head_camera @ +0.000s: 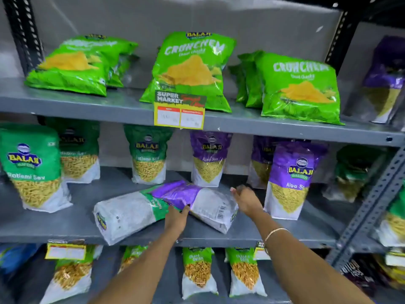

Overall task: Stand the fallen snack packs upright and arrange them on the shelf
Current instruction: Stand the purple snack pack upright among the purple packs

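Two snack packs lie flat on the middle shelf [65,229]. The purple Aloo Sev pack [197,200] rests back side up across the green Ratlami Sev pack [127,212], which hangs a little over the shelf's front edge. My left hand [176,218] touches the near edge of the purple pack where it overlaps the green one; its fingers are hidden under the pack, so a grip does not show. My right hand [246,199] hovers at the purple pack's right end, fingers apart and blurred. Upright purple pack [291,181] stands just to the right.
Upright green packs [32,167] and purple ones [208,159] line the back of the middle shelf. Green Crunchem bags [190,71] sit on the top shelf behind a yellow price tag [179,113]. More packs [197,273] stand below. A slotted metal upright [370,207] rises at right.
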Tool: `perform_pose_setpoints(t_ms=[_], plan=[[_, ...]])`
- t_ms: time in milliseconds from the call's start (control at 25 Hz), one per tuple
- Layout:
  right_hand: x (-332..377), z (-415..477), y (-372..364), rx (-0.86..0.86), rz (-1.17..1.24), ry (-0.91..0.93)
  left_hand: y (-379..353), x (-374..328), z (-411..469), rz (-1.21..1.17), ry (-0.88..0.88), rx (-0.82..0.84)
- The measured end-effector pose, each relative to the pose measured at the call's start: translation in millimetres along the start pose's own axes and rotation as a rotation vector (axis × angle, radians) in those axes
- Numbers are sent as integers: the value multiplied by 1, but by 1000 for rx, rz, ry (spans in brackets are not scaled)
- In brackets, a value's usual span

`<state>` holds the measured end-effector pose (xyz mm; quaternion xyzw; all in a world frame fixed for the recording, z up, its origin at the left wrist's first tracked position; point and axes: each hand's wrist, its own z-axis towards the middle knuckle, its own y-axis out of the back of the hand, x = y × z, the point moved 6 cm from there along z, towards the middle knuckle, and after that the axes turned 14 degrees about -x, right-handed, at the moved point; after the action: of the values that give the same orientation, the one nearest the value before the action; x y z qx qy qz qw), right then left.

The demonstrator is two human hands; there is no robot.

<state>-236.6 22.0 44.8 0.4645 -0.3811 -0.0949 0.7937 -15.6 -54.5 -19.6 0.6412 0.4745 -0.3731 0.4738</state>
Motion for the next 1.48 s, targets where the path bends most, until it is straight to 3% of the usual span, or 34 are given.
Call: perform_pose_setpoints(t_ms=[160, 440, 560, 640, 920, 1160, 1320, 1480], plan=[[-23, 34, -34, 258, 110, -66, -52, -3, 0, -207, 351, 192], [-33, 48, -70, 670, 309, -235, -71, 3, 16, -274, 410, 209], [-34, 43, -68, 821, 293, -206, -67, -4, 18, -208, 388, 194], [-37, 46, -70, 828, 277, -171, -61, -15, 21, -169, 336, 182], [-17, 38, -52, 595, 454, -210, -48, -58, 46, -126, 23, 201], [-25, 36, -66, 219, 595, -203, -56, -84, 59, -34, -315, 175], [-34, 30, -71, 55, 617, -274, -75, -88, 74, 182, -412, 200], [-39, 28, -79, 38, 612, -289, -77, -82, 76, 287, -431, 207]])
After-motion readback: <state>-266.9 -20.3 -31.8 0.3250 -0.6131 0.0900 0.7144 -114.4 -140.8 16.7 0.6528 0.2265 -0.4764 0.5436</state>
